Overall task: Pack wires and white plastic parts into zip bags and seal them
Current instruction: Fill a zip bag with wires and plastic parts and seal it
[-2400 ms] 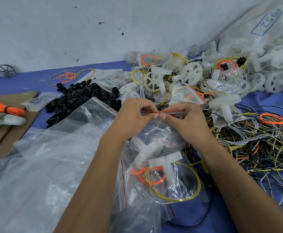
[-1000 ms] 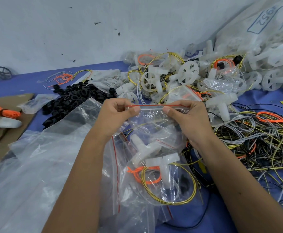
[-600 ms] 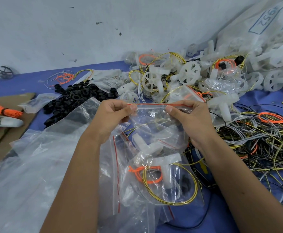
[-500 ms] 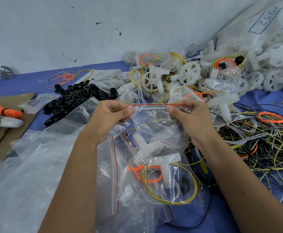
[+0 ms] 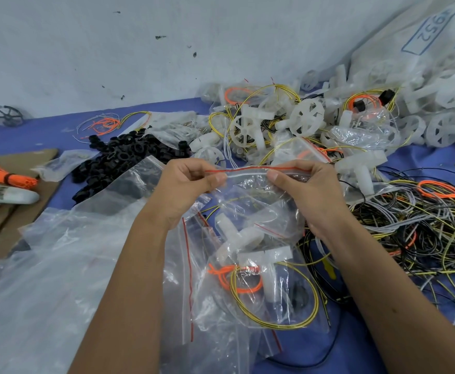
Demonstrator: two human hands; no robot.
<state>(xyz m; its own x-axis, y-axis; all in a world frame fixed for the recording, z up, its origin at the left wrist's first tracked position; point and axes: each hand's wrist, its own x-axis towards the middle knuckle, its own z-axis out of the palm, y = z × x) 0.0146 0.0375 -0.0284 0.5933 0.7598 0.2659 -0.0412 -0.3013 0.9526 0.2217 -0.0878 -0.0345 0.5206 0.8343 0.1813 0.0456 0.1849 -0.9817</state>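
Note:
I hold a clear zip bag up by its red-lined zip strip. My left hand pinches the strip's left end and my right hand pinches its right part. Inside the bag hang a white plastic part, a second white T-shaped part, a coiled yellow wire and an orange wire loop. The bag's lower end rests on other bags.
A heap of empty clear zip bags lies at the left. Black rings are piled behind them. White plastic wheels and packed bags fill the back right. Tangled wires lie at the right. Cardboard is at far left.
My hands started close together at the middle of the zip strip and have slid apart to its ends. The bag has lifted slightly.

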